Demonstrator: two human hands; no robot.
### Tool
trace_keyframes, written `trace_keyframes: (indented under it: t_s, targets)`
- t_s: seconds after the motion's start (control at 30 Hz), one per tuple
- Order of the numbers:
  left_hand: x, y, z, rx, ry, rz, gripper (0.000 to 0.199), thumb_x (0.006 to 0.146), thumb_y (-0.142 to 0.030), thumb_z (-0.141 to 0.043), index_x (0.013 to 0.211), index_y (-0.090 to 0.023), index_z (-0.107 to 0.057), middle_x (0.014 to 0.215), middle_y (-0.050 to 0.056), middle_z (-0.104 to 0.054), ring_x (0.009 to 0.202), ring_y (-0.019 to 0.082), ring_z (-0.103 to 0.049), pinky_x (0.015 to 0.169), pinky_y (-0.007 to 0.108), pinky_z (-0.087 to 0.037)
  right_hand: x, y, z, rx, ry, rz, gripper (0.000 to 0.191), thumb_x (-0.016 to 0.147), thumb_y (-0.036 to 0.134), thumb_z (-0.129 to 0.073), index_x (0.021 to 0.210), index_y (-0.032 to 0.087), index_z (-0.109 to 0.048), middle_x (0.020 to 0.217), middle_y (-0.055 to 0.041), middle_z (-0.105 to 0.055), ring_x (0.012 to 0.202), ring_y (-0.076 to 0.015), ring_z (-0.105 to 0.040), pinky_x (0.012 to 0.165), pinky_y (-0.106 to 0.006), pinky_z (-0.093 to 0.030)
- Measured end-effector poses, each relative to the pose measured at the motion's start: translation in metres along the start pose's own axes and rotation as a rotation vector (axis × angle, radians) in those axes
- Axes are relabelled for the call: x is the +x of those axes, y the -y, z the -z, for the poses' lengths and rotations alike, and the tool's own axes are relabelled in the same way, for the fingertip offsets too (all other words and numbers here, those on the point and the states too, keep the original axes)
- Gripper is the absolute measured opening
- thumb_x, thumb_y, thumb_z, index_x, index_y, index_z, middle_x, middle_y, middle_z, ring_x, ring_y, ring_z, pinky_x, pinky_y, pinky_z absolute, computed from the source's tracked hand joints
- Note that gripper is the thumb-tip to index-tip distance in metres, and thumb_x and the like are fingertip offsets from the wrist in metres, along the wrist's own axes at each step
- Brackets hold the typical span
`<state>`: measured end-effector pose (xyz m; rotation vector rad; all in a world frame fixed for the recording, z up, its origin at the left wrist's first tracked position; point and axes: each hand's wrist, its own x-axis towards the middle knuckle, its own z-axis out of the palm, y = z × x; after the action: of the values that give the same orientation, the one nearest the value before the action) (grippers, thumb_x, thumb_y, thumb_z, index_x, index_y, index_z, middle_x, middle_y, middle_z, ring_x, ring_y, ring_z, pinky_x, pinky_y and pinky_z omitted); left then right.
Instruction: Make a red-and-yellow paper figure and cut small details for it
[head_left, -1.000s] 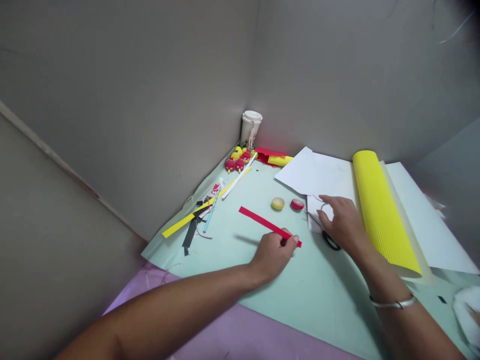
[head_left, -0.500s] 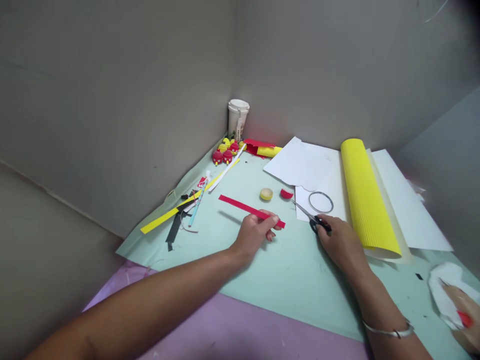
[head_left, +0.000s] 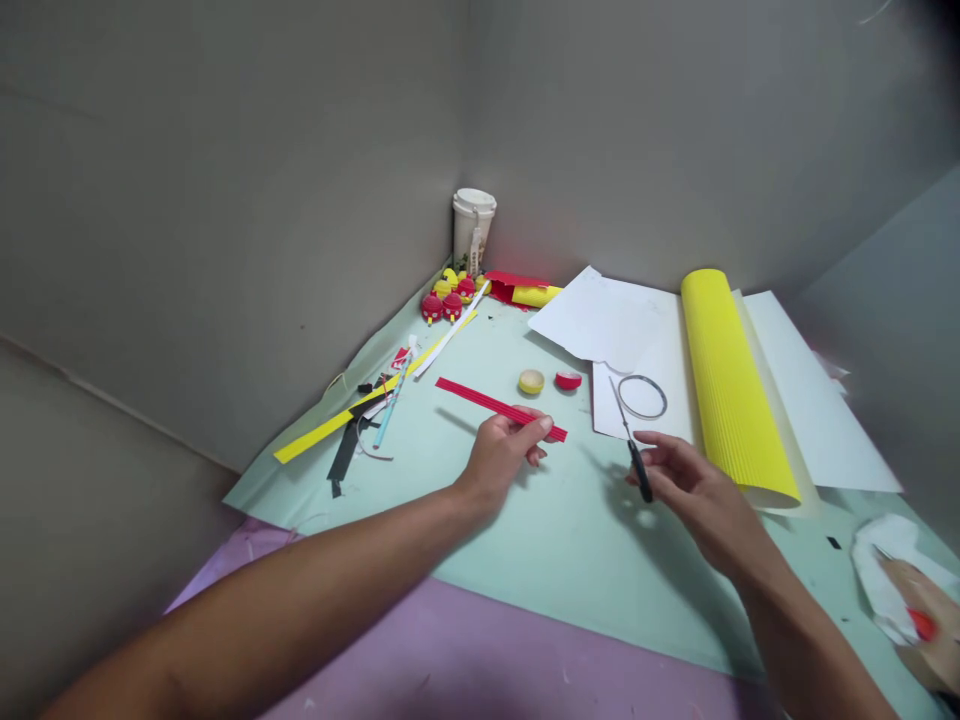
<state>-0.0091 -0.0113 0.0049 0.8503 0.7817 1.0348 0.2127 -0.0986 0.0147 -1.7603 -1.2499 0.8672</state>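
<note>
My left hand (head_left: 504, 452) pinches a red corrugated paper strip (head_left: 480, 402) near its right end, holding it just over the pale green table cover. In my right hand (head_left: 682, 480) is a pair of scissors (head_left: 635, 455) with black handles, lifted off the table, blades pointing up and away from me. A yellow round cup-shaped piece (head_left: 531, 382) and a red one (head_left: 568, 381) sit beyond my left hand. Past the scissors, a thin ring-shaped coil (head_left: 642, 396) lies on white paper (head_left: 660, 340).
A yellow corrugated roll (head_left: 739, 390) lies at right. Red and yellow ball-shaped pieces (head_left: 451, 296) cluster before a white lidded cup (head_left: 475, 225) in the corner. Paper strips, including a yellow one (head_left: 315, 437), lie left. Another person's hand (head_left: 919, 600) holds something white and red at far right.
My right hand has raised the scissors off the table and turned them upright. My left hand keeps the red strip nearly where it was. The view has shifted slightly.
</note>
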Motion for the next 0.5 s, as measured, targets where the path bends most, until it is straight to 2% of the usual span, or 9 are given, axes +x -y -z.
trace_keyframes:
  t_s: [0.13,0.23,0.4,0.5]
  targets:
    - [0.001,0.001,0.003,0.014,0.015,0.002,0.037,0.066,-0.044,-0.079,0.084,-0.014,-0.069,0.067,0.002,-0.063,0.059,0.011,-0.051,0.060,0.027,-0.046,-0.026,0.005,-0.030,0.320,0.044,-0.111,0.055,0.083,0.049,-0.070,0.132,0.030,-0.057,0.103,-0.0036,-0.067,0.087,-0.0176,-0.064,0.078,-0.030,-0.049]
    - [0.001,0.002,0.005,0.037,0.055,0.015,0.030,0.069,-0.039,-0.078,0.084,-0.014,-0.068,0.071,0.001,-0.063,0.059,0.009,-0.050,0.062,0.025,-0.044,-0.037,0.005,-0.050,0.503,0.060,-0.160,0.055,0.082,0.047,-0.073,0.132,0.029,-0.058,0.102,-0.0029,-0.068,0.085,-0.0157,-0.063,0.080,-0.029,-0.048]
    - [-0.007,0.001,0.003,0.139,0.239,0.014,0.024,0.076,-0.034,-0.074,0.091,-0.015,-0.069,0.071,0.001,-0.063,0.063,0.009,-0.053,0.060,0.023,-0.041,-0.037,0.011,-0.069,0.679,0.017,-0.173,0.056,0.080,0.043,-0.076,0.131,0.029,-0.058,0.101,-0.0019,-0.070,0.086,-0.0138,-0.063,0.078,-0.025,-0.047]
    - [-0.013,0.001,0.001,0.190,0.309,-0.016,0.023,0.076,-0.034,-0.074,0.089,-0.015,-0.068,0.074,0.002,-0.066,0.066,0.011,-0.056,0.061,0.024,-0.041,-0.034,0.018,-0.074,0.754,0.008,-0.164,0.060,0.075,0.037,-0.082,0.130,0.030,-0.059,0.092,0.0008,-0.070,0.082,-0.0117,-0.063,0.075,-0.022,-0.047]
